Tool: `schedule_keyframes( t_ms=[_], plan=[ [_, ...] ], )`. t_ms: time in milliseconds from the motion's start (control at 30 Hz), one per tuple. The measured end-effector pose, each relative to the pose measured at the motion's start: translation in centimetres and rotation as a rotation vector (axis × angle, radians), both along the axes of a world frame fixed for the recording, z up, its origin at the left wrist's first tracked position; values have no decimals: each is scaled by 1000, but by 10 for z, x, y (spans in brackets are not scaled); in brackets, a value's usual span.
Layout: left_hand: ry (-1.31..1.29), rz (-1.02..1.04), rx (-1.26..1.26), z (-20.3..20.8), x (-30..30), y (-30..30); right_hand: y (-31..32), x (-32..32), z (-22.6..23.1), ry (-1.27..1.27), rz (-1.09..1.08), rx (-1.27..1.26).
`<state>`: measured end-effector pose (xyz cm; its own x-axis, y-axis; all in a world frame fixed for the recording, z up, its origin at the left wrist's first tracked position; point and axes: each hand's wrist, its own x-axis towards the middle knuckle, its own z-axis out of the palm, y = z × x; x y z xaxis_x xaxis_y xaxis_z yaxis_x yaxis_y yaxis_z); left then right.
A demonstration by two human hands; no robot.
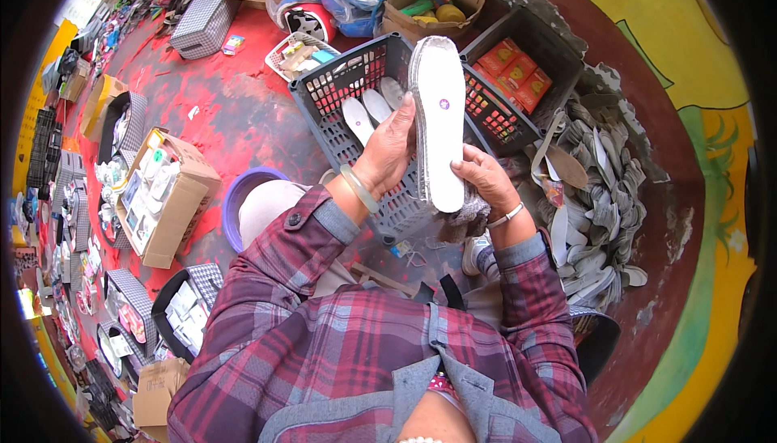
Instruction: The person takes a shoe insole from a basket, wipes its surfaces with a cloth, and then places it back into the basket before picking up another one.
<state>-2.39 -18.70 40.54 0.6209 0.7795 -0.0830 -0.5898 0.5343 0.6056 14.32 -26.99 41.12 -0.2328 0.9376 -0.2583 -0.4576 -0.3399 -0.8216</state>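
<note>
A thick stack of insoles [441, 131], white on top with a small purple mark and greyish layered edges, is held up in front of me. My left hand [388, 148] grips its left edge, thumb pointing up along the side. Lower on the right edge, my right hand [488, 180] presses its thumb on the top insole, fingers mostly hidden behind. A grey fuzzy cloth [465, 223] hangs under that hand; I cannot tell whether it is gripped too. Behind the stack stands a dark plastic crate [392, 220] with several white insoles [358, 119] inside.
A large heap of grey insoles [595, 200] lies right. Another black crate [558, 50] holds red boxes [514, 75]. A purple basin [231, 208] and an open carton [190, 204] stand left. At the back are a small white basket [279, 67] and a filled cardboard box [405, 26].
</note>
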Motion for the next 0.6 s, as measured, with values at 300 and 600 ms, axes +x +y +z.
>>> schedule_keyframes(
  t_ms=[300, 600],
  plan=[
    [-154, -159, -36, 21, -3, -14, -10, -15, 7, 79, 110, -15],
    [-105, -179, -252, 4, -4, -5, -9, 40, 60, -44, -584, 286]
  ],
)
